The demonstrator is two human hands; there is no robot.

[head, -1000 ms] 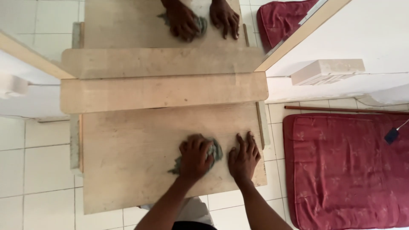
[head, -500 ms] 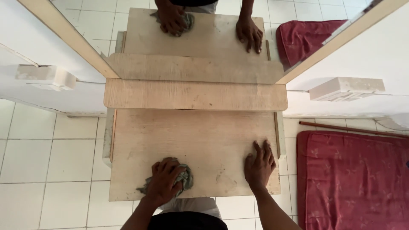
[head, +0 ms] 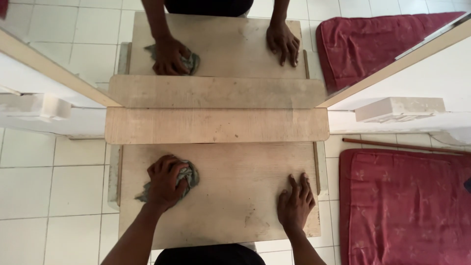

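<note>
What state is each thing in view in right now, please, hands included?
Left hand: closed on the rag, pressing it to the tabletop.
Rag: grey-green, crumpled under the left hand.
Right hand: open, flat on the tabletop, fingers spread.
Tabletop: pale wood, smudged and stained.
Mirror: upright behind the shelf, reflecting both hands.
Red mat: flat on the floor.

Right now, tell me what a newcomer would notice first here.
The left hand presses a crumpled grey-green cloth onto a pale wooden table, while the right hand lies flat near its right edge. A mirror behind the raised shelf repeats both hands. A red mat lies on the tiled floor to the right.
</note>
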